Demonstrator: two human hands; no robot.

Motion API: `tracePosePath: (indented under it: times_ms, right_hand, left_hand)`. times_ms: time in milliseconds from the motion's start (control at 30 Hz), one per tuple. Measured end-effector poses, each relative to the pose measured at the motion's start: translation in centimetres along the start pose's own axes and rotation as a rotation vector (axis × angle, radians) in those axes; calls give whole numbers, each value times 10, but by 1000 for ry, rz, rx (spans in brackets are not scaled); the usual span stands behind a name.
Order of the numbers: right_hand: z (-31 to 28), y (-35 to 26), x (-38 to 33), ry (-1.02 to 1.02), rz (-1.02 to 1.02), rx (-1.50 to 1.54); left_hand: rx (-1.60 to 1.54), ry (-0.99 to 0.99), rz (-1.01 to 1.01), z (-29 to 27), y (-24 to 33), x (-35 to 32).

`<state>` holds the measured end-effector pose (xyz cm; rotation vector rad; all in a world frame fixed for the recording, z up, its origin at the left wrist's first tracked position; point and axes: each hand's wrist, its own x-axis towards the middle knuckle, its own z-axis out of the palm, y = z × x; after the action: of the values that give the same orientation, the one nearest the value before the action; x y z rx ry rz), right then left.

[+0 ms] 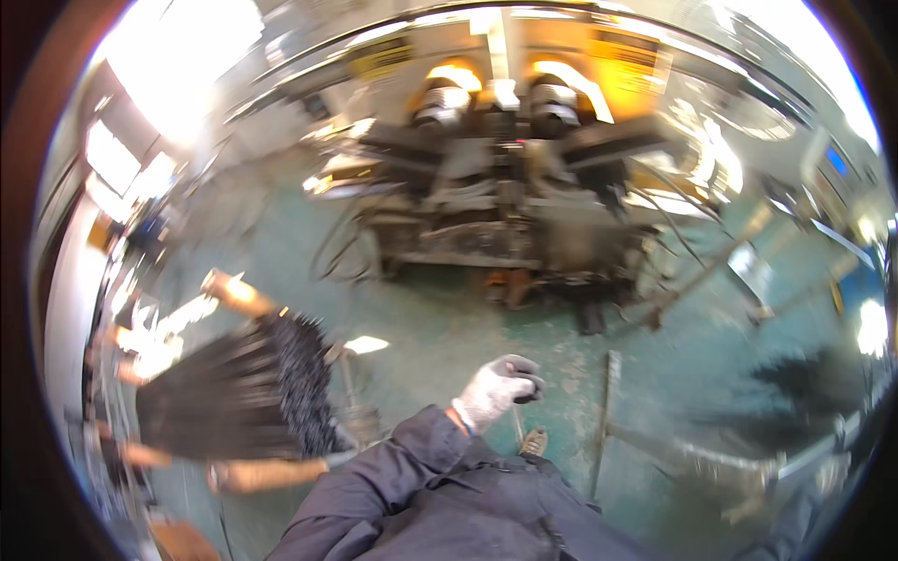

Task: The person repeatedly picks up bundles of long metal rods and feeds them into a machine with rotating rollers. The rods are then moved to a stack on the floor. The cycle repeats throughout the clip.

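Note:
My left hand (pixel 494 391), in a whitish glove with dark fingertips, is in front of my body at the end of a dark sleeve. Its fingers are curled in, and no object shows in them. At the lower right edge, a dark sleeve leads to my right hand (pixel 829 475), a pale smear close to the end of a grey metal bar (pixel 814 456). Blur hides its fingers, and I cannot tell whether it touches the bar. One of my shoes (pixel 534 442) shows on the green floor beneath the left hand.
Ahead stands a machine (pixel 468 243) with two dark cylinders and yellow panels. To the left, a dark bundle of thin rods (pixel 224 393) lies among orange-brown posts (pixel 267 474). A low metal frame (pixel 606 402) stands on the right, with a dark patch (pixel 809 383) beyond it.

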<state>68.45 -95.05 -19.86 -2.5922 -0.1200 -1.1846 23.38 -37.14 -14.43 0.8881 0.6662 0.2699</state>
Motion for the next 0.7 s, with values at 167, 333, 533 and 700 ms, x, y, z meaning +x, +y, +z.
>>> tracePosePath:
  times_ms: [167,333,533,700]
  right_hand:
    - [-10,-217,-282,-1003,-103,321]
    - [-38,-265,-407,-1706,-414,198]
    - [-10,-431,-407,-1443,-652,463]
    - [-119,-723,-413,-1408,-898,701]
  left_hand:
    - [372,344,309,-89,-6,-68]
    - [235,769,575,-179,15,-179]
    - [446,1174,867,-286,73,-331]
    - [911,1749,904,-387,81,-485]
